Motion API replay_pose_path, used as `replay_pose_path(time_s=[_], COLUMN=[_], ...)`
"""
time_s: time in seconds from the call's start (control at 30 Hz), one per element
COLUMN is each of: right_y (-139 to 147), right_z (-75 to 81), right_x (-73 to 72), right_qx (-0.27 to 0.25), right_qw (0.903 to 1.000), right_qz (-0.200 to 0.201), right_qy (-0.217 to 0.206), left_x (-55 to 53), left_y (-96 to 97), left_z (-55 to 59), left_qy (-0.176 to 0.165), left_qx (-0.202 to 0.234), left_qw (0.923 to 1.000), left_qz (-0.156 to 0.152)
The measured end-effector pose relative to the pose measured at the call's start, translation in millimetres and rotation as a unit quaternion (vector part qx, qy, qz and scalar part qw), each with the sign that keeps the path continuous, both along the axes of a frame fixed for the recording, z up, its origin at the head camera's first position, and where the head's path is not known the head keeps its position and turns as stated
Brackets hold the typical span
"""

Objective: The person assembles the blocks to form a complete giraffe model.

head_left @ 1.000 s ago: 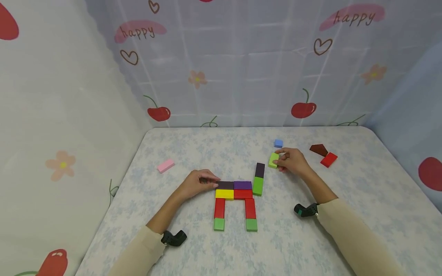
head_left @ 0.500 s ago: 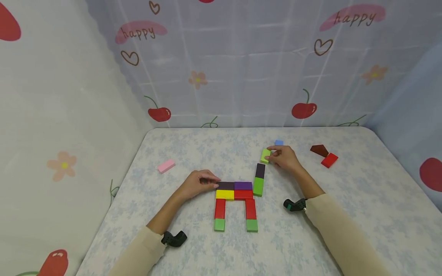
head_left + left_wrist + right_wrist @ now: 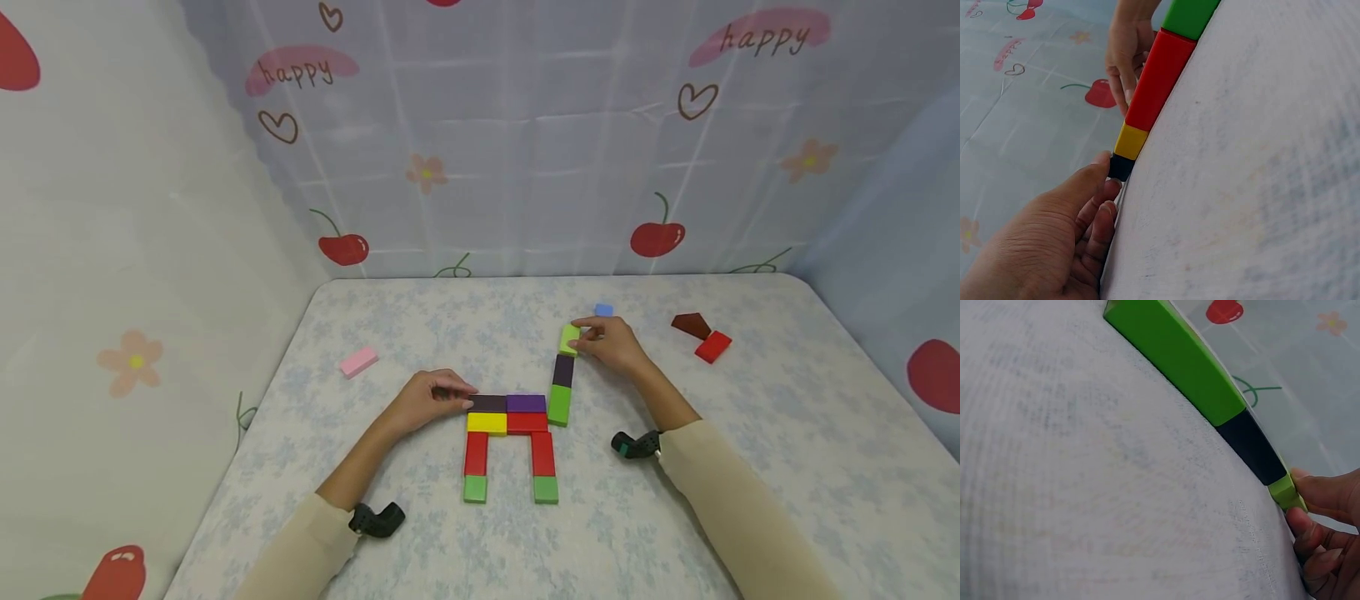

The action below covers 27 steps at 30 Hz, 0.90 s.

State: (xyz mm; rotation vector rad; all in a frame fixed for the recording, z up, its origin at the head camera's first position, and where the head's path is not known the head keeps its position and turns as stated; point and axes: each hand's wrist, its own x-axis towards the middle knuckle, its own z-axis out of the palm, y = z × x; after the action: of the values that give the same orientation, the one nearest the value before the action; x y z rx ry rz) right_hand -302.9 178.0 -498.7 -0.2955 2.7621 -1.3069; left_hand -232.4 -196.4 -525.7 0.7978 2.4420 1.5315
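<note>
My right hand (image 3: 615, 343) pinches a lime-green block (image 3: 570, 339) between thumb and fingers, at the far end of a dark block (image 3: 563, 372). A green block (image 3: 559, 406) continues that slanted column toward me. In the right wrist view the lime-green block (image 3: 1284, 491) meets the dark one. My left hand (image 3: 431, 402) pinches the left end of another dark block (image 3: 488, 404), which lies beside a purple block (image 3: 527, 404). Below them sit a yellow block (image 3: 487, 424) and a red block (image 3: 527, 423), with two red-and-green legs extending toward me.
A pink block (image 3: 359, 362) lies on the table (image 3: 405, 317) at the left. Behind my right hand is a small blue block (image 3: 603, 310). Farther right, a brown angular block (image 3: 692, 325) lies next to a red block (image 3: 713, 347). Printed curtains surround the table.
My right hand has moved left with the lime-green block, bringing it to the far end of the slanted column. The left hand stays at its dark block.
</note>
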Motion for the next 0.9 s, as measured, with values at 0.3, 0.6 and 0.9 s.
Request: replay_pose_path(time_s=[0.3,0.6,0.9], right_y=[-1,-2,-1], right_z=[-0.9,1.4,1.0], right_x=[1.1,1.8,4.7], right_qx=[0.005,0.005,0.001], right_qw=[1.0,0.9999,1.0], right_qz=[0.003,0.006,0.004], right_qy=[-0.008,0.01,0.003], left_x=[-1.0,-1.4,10.4], left_y=[-1.3,-0.5,6.0], left_z=[-0.7,-2.2,19.9], left_qy=[0.011,0.023,0.011], left_qx=[-0.001,-0.004,0.0], left_qw=[0.9999,0.9997,0.9999], left_qz=[-0.007,0.005,-0.005])
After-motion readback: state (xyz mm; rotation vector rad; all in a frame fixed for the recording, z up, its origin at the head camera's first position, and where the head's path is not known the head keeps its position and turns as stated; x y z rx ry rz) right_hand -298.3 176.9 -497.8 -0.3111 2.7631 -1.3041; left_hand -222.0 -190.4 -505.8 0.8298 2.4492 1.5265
